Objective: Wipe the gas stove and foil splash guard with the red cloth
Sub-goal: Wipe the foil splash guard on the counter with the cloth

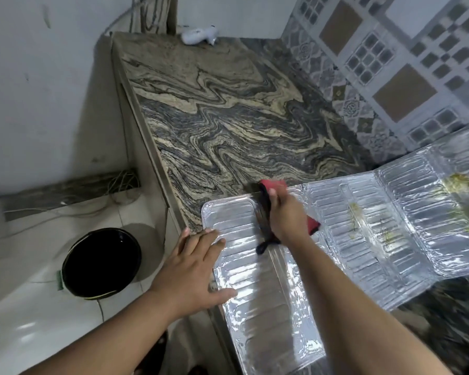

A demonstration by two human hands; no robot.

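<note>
The foil splash guard [363, 228] lies unfolded flat on the marbled stone counter [228, 112], with several ribbed silver panels. Yellowish food stains mark its right panels. My right hand [287, 217] is shut on the red cloth [272, 185], which has dark soiled parts, and presses it onto the fold between the two left panels. My left hand [195, 266] lies flat with fingers spread on the left panel's edge, holding the foil down. No gas stove is in view.
A black round bucket [102, 262] stands on the floor at left beside a white curved object [25, 334]. A small white object [198, 35] lies at the counter's far end. Patterned wall tiles [390, 63] rise on the right. Wires sit in a floor recess [122, 180].
</note>
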